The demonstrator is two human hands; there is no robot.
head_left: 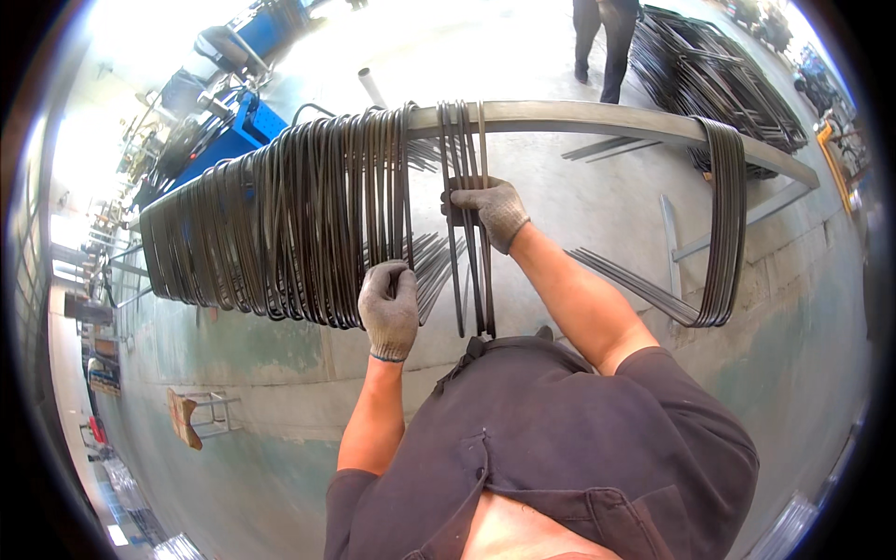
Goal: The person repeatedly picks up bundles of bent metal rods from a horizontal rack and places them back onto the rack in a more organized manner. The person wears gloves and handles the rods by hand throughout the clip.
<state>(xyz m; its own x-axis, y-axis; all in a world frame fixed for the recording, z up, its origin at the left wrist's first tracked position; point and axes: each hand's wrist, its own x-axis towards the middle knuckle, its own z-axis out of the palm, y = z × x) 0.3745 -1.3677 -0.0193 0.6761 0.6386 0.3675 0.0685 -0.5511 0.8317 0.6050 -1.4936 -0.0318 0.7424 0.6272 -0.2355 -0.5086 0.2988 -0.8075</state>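
A long row of dark bent metal rods hangs from a horizontal metal rail, packed closely on the left. Just right of that row, my right hand, in a grey work glove, is closed around a few separate bent rods that also hang over the rail. My left hand, gloved too, is curled at the lower front of the packed row, against its rightmost rods. Its fingertips are partly hidden, so what lies in them cannot be made out.
The grey rail runs across in front of me, with another bundle of bent rods at its right end. A stack of dark frames lies at the far right, near a person's legs. Behind me at left stands a small stool.
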